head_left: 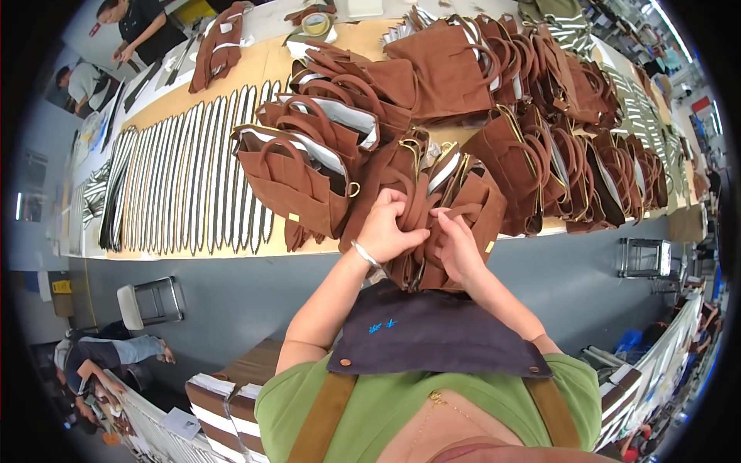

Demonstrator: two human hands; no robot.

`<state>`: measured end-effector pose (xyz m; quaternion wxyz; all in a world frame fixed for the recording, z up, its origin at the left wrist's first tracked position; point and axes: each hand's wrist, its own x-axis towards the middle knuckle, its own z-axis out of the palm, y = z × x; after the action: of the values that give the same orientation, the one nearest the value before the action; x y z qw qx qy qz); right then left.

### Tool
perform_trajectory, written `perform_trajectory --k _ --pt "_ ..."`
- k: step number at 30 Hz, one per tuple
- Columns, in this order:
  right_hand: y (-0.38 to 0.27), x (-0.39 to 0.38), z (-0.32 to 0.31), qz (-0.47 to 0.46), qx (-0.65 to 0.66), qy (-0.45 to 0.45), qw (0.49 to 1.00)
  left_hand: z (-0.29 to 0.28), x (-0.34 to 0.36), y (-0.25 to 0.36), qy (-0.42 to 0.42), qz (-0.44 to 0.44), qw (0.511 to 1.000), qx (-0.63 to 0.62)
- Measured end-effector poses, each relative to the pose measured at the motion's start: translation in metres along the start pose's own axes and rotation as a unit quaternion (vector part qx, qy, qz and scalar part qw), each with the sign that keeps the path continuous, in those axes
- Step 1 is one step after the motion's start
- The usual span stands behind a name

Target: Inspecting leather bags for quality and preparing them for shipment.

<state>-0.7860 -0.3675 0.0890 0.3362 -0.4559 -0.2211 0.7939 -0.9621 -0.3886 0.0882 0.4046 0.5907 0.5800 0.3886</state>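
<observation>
A brown handbag [480, 202] with rolled handles and gold-coloured zip edging stands at the table's near edge, close against my body. My left hand [388, 230] is closed on its left part, fingers curled around the brown material by the handle. On the other side, my right hand [458, 245] has its fingers bent and pressed against the bag near the other handle. The two thumbs point toward each other across the bag's opening. What lies under the fingertips is hidden. Just left stands another brown bag [297, 185] with a pale lining.
Many brown bags [567, 174] crowd the table to the right and behind. Dark-and-white zipper strips [197, 174] lie in rows at left. A tape roll [315, 24] sits at the back. Stools [151, 302] stand on the grey floor. A person [143, 31] works across the table.
</observation>
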Motion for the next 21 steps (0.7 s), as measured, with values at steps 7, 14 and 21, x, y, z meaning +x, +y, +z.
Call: perform_trajectory --k 7,14,21 --pt "-0.028 -0.031 -0.001 -0.169 -0.085 -0.144 0.971 0.0 -0.036 0.069 0.103 0.005 0.992 -0.074" --pt "-0.079 -0.063 0.02 -0.2 -0.079 -0.265 0.94 0.001 -0.05 0.134 0.141 0.026 0.977 -0.158" --pt "-0.169 -0.092 0.018 -0.372 -0.065 -0.311 0.872 -0.041 -0.021 0.21 0.335 0.224 0.889 -0.217"
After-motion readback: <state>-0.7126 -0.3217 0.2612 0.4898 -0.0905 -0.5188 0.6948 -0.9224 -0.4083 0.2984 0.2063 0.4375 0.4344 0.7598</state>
